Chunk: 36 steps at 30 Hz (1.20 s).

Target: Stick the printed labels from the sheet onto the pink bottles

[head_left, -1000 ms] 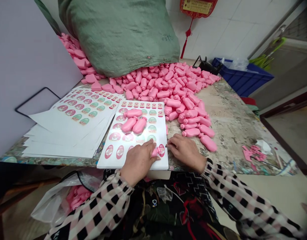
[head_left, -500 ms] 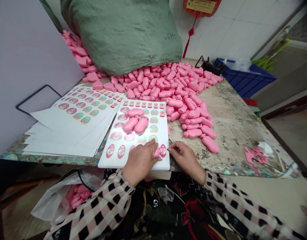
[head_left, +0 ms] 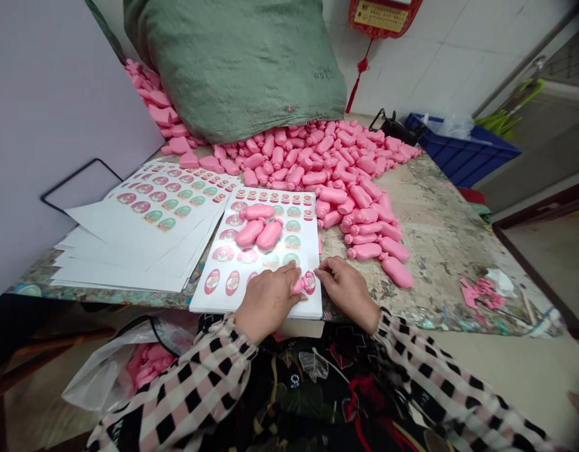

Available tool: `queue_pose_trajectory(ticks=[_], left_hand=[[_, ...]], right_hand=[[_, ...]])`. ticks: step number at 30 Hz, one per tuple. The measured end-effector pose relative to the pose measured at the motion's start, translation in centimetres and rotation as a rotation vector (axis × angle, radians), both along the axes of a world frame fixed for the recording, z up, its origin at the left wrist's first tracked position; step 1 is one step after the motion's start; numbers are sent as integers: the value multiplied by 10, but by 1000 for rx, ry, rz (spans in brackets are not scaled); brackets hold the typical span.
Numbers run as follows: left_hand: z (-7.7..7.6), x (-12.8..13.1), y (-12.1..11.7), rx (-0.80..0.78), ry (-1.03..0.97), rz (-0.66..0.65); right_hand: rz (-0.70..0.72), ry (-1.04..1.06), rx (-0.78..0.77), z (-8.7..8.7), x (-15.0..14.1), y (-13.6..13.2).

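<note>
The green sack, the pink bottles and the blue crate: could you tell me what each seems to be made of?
Sack: probably woven cloth, matt, judging by its soft folds.
Bottles: likely moulded plastic, smooth with a soft sheen, all alike in shape and colour.
Crate: looks like rigid plastic, given its straight, evenly blue walls.

Both hands (head_left: 307, 292) reach forward, fingers curled, palms downward.
</note>
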<state>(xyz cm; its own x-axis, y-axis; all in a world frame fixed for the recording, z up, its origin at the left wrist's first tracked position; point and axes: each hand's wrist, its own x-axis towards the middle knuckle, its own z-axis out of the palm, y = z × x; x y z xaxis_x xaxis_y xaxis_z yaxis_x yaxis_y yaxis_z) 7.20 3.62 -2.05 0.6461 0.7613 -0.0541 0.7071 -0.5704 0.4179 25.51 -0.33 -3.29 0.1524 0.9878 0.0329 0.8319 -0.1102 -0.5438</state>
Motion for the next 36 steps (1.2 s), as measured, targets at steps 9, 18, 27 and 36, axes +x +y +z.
queue_pose_trajectory(ticks=[9,18,27,36], left_hand=[[2,2,3,-20,-1,-12],[0,0,4,-44,-40,4],[0,5,32,-190,-162,182],[-1,11,27,-104,-219,206]], right_hand=[[71,-2,-111,8,8,-5],[21,-42,-119,11,2,-6],[-114,-34,-48,4,-7,-12],[-2,-195,258,-11,-13,-25]])
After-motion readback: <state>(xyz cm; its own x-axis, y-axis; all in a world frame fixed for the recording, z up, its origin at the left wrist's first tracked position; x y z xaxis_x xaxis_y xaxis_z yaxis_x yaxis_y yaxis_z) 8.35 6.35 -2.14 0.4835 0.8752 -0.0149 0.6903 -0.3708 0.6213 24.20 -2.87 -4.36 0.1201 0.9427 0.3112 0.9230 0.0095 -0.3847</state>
